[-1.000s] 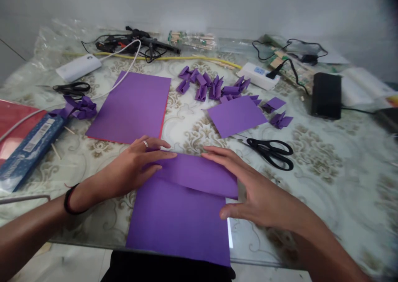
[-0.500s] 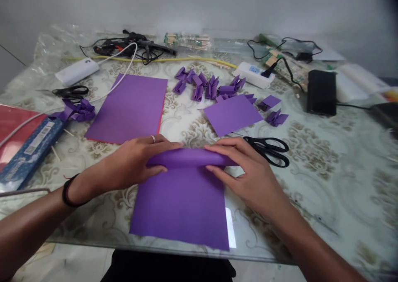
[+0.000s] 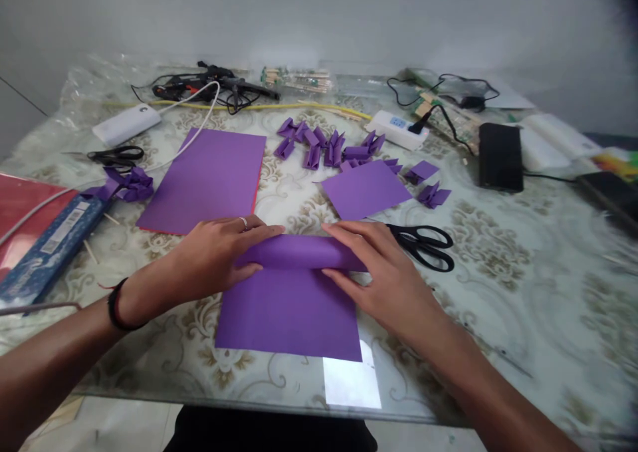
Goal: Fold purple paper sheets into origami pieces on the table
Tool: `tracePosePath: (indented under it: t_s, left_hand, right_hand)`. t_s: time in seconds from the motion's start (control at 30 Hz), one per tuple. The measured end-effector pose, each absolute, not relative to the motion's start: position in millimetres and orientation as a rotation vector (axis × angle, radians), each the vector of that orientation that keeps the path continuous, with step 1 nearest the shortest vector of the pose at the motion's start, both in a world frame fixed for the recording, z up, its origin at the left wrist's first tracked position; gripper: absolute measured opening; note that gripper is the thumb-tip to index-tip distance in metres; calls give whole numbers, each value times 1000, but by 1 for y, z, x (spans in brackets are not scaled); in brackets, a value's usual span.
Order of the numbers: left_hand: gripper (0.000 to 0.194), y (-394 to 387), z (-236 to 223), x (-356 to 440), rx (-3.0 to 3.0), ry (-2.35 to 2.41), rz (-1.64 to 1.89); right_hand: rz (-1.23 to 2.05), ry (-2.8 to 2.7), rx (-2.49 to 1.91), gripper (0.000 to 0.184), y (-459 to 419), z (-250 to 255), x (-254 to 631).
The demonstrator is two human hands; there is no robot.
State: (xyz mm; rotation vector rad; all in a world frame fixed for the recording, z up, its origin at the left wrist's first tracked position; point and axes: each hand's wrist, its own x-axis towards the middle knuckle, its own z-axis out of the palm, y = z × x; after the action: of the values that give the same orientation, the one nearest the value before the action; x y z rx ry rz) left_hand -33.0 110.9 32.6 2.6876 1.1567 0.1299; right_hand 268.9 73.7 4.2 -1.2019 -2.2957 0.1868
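A sheet of purple paper (image 3: 292,316) lies in front of me, its far end curled over into a flattened roll. My left hand (image 3: 226,249) grips the left end of that roll, thumb on the near side and fingers over the far side. At the other end my right hand (image 3: 373,259) pinches it the same way. Beyond the right hand sit a smaller purple piece (image 3: 366,189) and black-handled scissors (image 3: 423,246). A stack of purple sheets (image 3: 209,179) with red showing beneath rests past my left hand.
Several folded purple paper pieces (image 3: 331,147) are grouped near a white power strip (image 3: 399,129). A second pair of scissors (image 3: 114,154), a white power bank (image 3: 127,125) and a blue box (image 3: 52,249) are on the left. A black box-shaped device (image 3: 501,156) stands at right.
The rolled end has become a wider, flatter band, and less flat sheet extends toward me. The sheet's near edge has moved away from the table edge. Both hands keep their hold.
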Motion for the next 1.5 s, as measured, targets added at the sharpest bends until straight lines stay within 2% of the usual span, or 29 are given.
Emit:
tracePosePath:
  t_s: [0.1,0.2,0.4,0.57,0.7,0.87,1.03,1.2,1.5]
  left_hand:
    - [68,119,30,-28,2743,1200,35]
    - [66,127,25,-25,2757,1204,13]
    - [63,126,27,-23,2763,1162,22]
    - [58,105,45,-31,2605,922,214]
    - [56,83,33,-35,2563,818,192]
    - [59,62,-4,-32,2737,867,135]
    - [61,61,-17,-35,2758,846,169]
    - [64,64,-20,-41,2733,806,205]
    - [80,64,-17,-45,2709,764,232]
  right_hand:
    - [61,-2413,-1216,56,80,4,265]
    - [80,-2498,-1234,64,84,5,263]
    - [127,-2532,-1220,43,85,8,264]
    - [435,-2552,-1180,55,70,21,272]
    - [571,-2566,-1168,41,58,21,277]
    - [395,-2636,-1173,26,56,5,267]
    - [189,-2719,-1130,29,68,-2,246]
    - [135,-2789,-1089,38,84,-8,234]
    - [98,-2855,-1049,33,98,-13,235]
